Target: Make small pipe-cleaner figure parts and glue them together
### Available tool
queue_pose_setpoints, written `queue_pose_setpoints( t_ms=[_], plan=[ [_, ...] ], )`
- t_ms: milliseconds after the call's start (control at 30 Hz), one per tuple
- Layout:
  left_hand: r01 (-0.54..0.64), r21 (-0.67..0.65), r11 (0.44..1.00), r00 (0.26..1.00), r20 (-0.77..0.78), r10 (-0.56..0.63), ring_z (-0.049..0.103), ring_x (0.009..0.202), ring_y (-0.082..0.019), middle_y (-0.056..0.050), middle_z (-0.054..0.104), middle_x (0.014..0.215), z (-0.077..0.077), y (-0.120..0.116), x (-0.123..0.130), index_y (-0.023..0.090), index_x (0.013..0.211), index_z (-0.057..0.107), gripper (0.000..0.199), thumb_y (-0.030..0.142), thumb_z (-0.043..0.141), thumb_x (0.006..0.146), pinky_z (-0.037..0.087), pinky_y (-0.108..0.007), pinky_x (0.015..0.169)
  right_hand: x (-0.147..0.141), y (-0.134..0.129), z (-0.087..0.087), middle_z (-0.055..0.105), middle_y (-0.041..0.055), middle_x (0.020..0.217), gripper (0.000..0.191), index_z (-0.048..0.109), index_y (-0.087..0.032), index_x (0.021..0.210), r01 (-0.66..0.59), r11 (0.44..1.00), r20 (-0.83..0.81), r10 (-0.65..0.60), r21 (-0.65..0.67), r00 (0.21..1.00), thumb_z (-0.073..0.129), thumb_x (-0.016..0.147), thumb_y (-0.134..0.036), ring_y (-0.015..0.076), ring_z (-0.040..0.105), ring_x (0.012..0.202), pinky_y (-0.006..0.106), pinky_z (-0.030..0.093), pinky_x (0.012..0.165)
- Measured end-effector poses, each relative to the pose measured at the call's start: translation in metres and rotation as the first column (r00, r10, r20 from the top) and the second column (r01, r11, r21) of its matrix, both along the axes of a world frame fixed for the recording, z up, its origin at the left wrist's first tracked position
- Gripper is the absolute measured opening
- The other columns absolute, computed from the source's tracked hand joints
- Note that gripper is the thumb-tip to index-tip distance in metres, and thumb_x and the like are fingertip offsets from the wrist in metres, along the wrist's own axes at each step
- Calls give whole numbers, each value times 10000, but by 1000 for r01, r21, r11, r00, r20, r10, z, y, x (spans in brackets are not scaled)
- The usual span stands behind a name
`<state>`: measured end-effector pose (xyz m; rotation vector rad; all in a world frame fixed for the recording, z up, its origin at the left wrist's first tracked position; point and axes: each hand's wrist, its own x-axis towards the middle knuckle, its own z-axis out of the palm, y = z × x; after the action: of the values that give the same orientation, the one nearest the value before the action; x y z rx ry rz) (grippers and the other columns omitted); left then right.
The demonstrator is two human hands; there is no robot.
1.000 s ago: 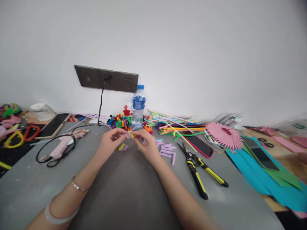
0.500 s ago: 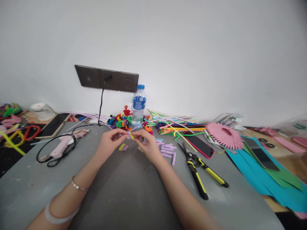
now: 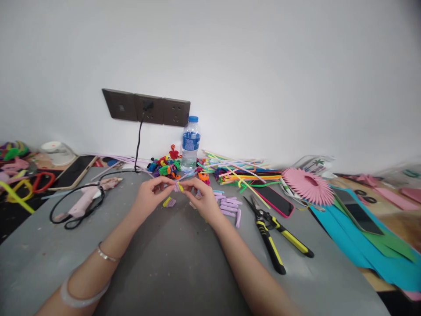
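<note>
Between my two hands is a small purple-and-yellow pipe cleaner piece [image 3: 178, 187], pinched from both sides above the table. My left hand [image 3: 154, 193] has thumb and forefinger closed on its purple end. On the yellow end, the fingertips of my right hand [image 3: 202, 197] are pressed together. A similar purple-and-yellow piece [image 3: 169, 202] lies on the table just below my left fingers. Several short folded lilac pipe cleaner pieces [image 3: 230, 205] are grouped to the right of my right hand. Part of what lies behind that hand is hidden.
Yellow-and-black pliers [image 3: 268, 226] and a pink-edged phone [image 3: 275, 201] lie at right. Loose pipe cleaners [image 3: 243, 173] and a water bottle [image 3: 190, 145] line the wall. A pink glue gun [image 3: 83, 202] with its black cord rests at left. Blue paper sheets [image 3: 348, 243] cover the far right.
</note>
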<state>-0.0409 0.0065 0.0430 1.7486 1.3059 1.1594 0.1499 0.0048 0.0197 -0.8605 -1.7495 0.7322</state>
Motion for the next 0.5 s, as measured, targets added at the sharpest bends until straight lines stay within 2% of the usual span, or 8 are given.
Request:
queue_pose_setpoints(
  t_ms=[267, 500],
  plan=[
    [-4, -7, 1000, 1000, 5, 4, 564, 626, -156, -33, 714, 750, -4, 1, 0, 195, 835, 745, 239, 406, 653, 771, 425, -245, 569, -2, 0, 1, 666, 37, 855, 179, 701, -225, 1017, 3, 1000, -11, -3, -8, 1000, 615, 862, -200, 173, 594, 768, 308, 486, 744],
    [-6, -1, 1000, 1000, 9, 6, 578, 642, -163, -36, 711, 760, -4, 1, 1, 194, 845, 745, 253, 418, 650, 773, 421, -245, 569, -1, -2, 3, 662, 36, 850, 179, 701, -211, 1006, 5, 1000, -26, -5, -18, 1000, 616, 852, -176, 169, 593, 773, 296, 477, 737]
  ],
)
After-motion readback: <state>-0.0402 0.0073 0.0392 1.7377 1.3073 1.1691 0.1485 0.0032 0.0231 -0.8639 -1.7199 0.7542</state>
